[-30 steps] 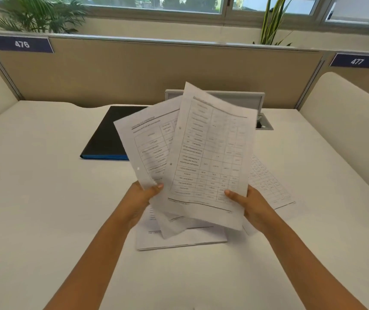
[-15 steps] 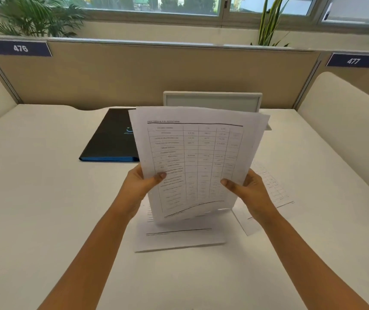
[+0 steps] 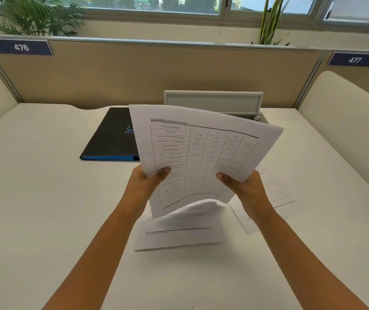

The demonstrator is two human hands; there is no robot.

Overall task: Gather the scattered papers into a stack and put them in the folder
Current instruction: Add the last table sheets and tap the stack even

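Observation:
A bundle of printed sheets with tables stands nearly upright above the white desk, its lower edge bowed. My left hand pinches its left edge, thumb on the front. My right hand pinches the right edge the same way. Under the bundle another sheet lies flat on the desk. A further sheet with a table lies to the right, partly hidden by my right hand. The closed black folder with a blue edge rests behind and to the left, partly covered by the bundle.
A grey cable box with its lid raised sits at the desk's back, behind the sheets. Beige partitions with number plates 476 and 477 wall in the back. Rounded cream side panels border both sides.
The fanned, misaligned sheets have been squared together into one bundle held upright between both hands. The hands moved slightly up and closer together.

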